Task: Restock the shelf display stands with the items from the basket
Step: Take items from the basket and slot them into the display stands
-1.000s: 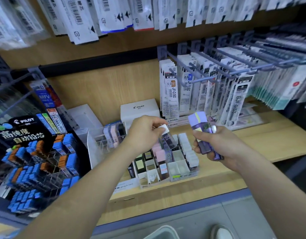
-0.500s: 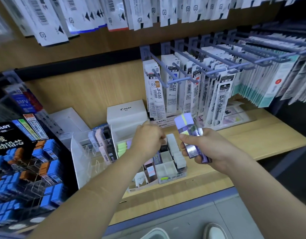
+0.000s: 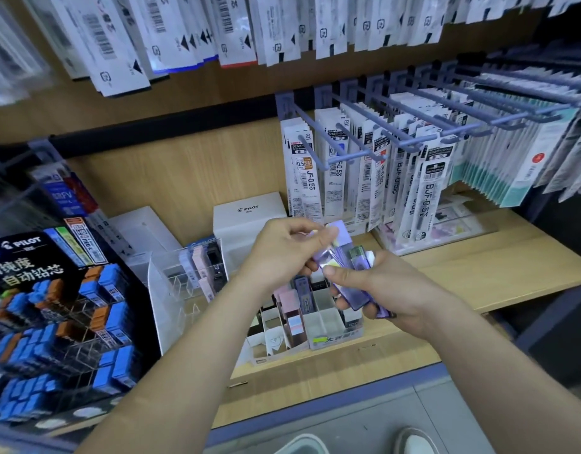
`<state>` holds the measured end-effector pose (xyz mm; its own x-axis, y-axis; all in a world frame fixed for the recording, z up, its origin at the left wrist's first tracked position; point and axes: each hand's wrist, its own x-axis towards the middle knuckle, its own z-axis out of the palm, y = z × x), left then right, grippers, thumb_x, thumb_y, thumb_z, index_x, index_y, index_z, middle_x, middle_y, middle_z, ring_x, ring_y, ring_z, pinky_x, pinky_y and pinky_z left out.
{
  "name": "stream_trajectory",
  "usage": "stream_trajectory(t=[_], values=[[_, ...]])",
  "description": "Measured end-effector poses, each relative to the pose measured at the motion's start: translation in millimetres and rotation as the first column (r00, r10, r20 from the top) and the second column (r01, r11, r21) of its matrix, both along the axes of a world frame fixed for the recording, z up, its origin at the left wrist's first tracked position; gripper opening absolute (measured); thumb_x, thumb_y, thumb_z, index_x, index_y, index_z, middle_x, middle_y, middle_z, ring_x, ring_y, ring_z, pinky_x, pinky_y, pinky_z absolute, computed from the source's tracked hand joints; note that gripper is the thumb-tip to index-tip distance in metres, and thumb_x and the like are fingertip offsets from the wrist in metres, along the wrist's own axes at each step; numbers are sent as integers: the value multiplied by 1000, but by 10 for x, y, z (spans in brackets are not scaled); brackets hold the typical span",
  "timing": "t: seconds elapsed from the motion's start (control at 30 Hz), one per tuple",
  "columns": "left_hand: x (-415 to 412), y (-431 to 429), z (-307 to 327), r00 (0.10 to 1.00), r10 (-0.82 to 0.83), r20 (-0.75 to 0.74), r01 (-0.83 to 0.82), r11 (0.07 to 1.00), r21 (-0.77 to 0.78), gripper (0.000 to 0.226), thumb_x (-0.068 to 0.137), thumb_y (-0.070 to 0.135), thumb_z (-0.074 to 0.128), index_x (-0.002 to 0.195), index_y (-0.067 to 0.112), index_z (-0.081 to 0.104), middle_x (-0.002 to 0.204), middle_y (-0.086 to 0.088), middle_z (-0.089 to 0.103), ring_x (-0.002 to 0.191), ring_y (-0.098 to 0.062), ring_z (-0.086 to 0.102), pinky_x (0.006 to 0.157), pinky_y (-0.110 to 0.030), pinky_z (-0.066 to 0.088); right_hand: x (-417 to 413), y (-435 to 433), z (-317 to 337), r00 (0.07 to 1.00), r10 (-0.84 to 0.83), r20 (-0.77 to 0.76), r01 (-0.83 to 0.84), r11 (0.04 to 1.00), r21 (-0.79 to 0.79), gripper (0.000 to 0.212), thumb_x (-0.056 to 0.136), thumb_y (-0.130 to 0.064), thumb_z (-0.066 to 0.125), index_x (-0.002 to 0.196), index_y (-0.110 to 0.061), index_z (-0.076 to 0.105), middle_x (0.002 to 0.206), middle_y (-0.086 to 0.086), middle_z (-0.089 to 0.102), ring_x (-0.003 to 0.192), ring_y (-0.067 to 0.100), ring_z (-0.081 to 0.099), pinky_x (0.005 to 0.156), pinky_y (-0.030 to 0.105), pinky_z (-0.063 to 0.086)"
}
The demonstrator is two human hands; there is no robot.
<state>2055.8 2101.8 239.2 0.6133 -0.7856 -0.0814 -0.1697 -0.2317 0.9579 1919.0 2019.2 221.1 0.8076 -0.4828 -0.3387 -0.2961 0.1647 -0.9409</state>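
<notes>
My right hand (image 3: 384,290) grips a bunch of slim purple lead cases (image 3: 354,273) above the shelf. My left hand (image 3: 282,250) pinches the top end of one purple case (image 3: 338,232) in that bunch. Both hands hover over a small white divided display stand (image 3: 318,326) on the wooden shelf; several of its slots hold pink and dark lead cases. A clear acrylic tiered stand (image 3: 181,290) with a few cases stands to its left. A grey rim, maybe the basket (image 3: 302,445), shows at the bottom edge.
A black Pilot lead display (image 3: 53,322) full of blue and orange cases fills the left. A white Pilot box (image 3: 250,214) sits behind the stands. Refill packs hang on blue hooks (image 3: 413,132) at the right and above. A shoe (image 3: 413,440) shows below the shelf edge (image 3: 315,398).
My left hand has left the white stand's slots and risen to the purple cases in my right hand. The view has shifted slightly, so the shelf sits further left.
</notes>
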Motion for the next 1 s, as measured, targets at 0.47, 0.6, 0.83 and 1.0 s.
stream_trajectory(t=[0.47,0.6,0.83,1.0], values=[[192,350,166,1000,6,-30,-11,981,-191,38,80,-8,66,109,17,65,100,-7,70,75,-12,67,71,-21,54,110,70,39,989,-26,143,-37,906,421,36,73,-25,71,100,-1,71,77,14,67,55,15,58,32,11,29],[251,534,211,965,-149,-215,82,953,-292,32,69,0,66,99,9,68,94,-9,73,82,-17,68,81,-25,55,136,84,67,980,-41,196,-58,878,476,20,76,-23,66,83,-5,74,68,11,63,49,11,52,31,11,25],[356,532,222,959,159,236,-129,982,-140,7,85,13,67,80,15,71,63,-1,66,53,-9,59,59,-19,53,140,-54,13,957,-291,-14,287,936,205,18,94,-17,61,106,-4,64,66,5,57,47,13,48,32,16,27],[466,680,189,852,116,511,-148,989,23,21,95,5,51,98,19,66,73,2,64,60,-7,60,66,-14,51,73,-63,-1,967,-254,-22,255,960,113,28,91,-12,65,116,0,58,77,8,58,57,16,66,34,18,30]])
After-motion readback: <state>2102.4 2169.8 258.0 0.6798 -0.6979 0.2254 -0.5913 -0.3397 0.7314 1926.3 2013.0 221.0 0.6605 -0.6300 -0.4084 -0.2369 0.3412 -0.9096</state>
